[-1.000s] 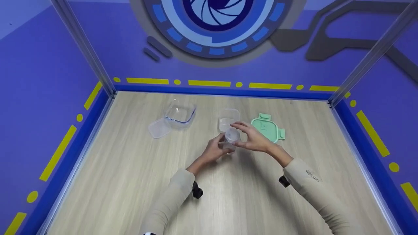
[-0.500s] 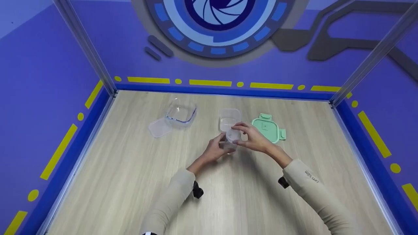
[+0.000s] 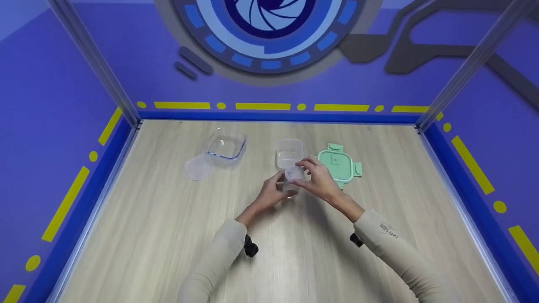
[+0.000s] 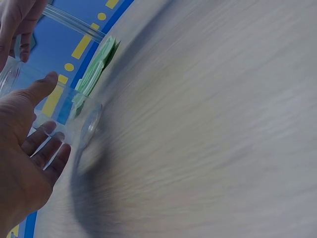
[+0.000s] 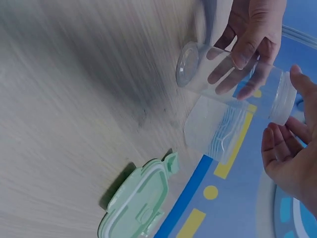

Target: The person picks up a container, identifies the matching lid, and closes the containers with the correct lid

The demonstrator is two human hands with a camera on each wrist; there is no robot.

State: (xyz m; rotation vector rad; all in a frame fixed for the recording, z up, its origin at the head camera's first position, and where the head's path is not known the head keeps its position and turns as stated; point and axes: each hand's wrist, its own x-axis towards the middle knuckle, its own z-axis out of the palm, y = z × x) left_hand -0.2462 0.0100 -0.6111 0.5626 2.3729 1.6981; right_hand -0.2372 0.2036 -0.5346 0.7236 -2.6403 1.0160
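A clear plastic jar (image 5: 200,67) stands upright at the middle of the table, between both hands. My left hand (image 3: 269,193) grips its body from the left, with the thumb on one side and the fingers round the other. At the top of the jar is a translucent round lid (image 5: 283,101). My right hand (image 3: 319,182) holds this lid by its rim, thumb on the near side and fingertips on the far side. Just behind the jar sits a clear rectangular plastic container (image 3: 289,152).
To the right lies a green lid (image 3: 335,165) with side clips, close by the right hand. A square glass container (image 3: 225,148) stands at the back left, a flat translucent lid (image 3: 198,167) beside it. Blue panels (image 3: 269,90) wall the table at the back and sides.
My right hand has turned slightly at the jar's lid, its wrist angled nearer to me. The left hand keeps its grip on the jar. The head view has shifted a little.
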